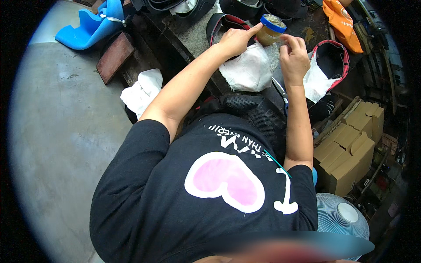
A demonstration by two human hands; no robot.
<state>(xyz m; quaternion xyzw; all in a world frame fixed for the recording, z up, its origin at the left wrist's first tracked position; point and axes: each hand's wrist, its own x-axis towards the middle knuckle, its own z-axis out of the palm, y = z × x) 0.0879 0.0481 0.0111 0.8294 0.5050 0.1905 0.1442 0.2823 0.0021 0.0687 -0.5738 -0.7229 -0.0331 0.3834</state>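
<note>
Step in hand: left hand (235,40) steadies the blue-rimmed jar (270,30); right hand (293,56), fingers pinched, reaches in. Next likely requires careful withdrawal.

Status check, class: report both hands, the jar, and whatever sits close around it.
Left hand forefinger on the jar. Right hand fingers pinched beside it. White cloth beneath, scissors near right wrist.
</note>
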